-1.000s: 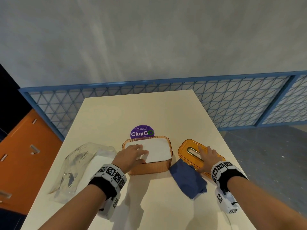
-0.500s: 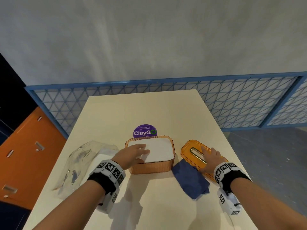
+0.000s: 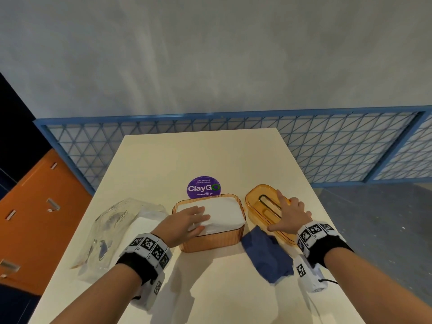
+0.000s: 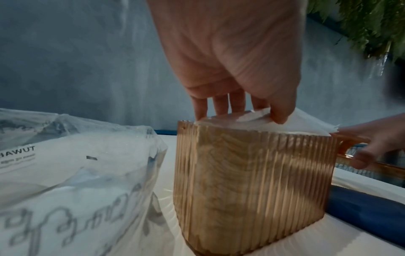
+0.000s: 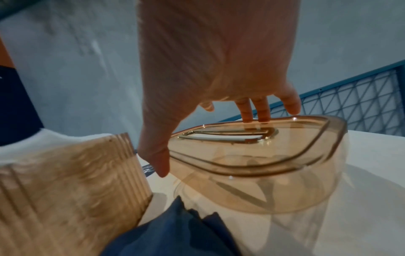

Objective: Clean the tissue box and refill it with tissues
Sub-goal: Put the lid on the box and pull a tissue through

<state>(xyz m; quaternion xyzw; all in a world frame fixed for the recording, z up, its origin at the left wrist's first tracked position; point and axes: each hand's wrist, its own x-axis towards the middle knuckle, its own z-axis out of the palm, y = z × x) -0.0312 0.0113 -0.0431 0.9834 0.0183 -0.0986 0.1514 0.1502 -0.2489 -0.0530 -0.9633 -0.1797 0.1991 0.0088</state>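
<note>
An orange ribbed tissue box [image 3: 210,242] [image 4: 252,173] [image 5: 54,181] stands on the table, filled with a white tissue stack [image 3: 226,209] [image 4: 304,121]. My left hand [image 3: 187,222] [image 4: 236,107] lies on the stack's near left corner, its straight fingers pressing the tissues down. The orange see-through lid [image 3: 257,202] [image 5: 263,155] with a slot lies to the right of the box. My right hand [image 3: 289,213] [image 5: 219,86] is spread over it, fingertips on its top by the slot and thumb beside its near left rim. A blue cloth [image 3: 268,256] [image 5: 175,233] lies crumpled in front.
A clear plastic tissue wrapper [image 3: 117,228] [image 4: 65,173] lies left of the box. A purple round sticker [image 3: 203,187] is behind the box on the cream table [image 3: 198,155]. A blue mesh fence [image 3: 327,146] runs behind, with orange cabinets [image 3: 35,206] to the left.
My right hand has slid farther forward over the lid, its fingers now reaching past the slot. My left hand stays on the tissues.
</note>
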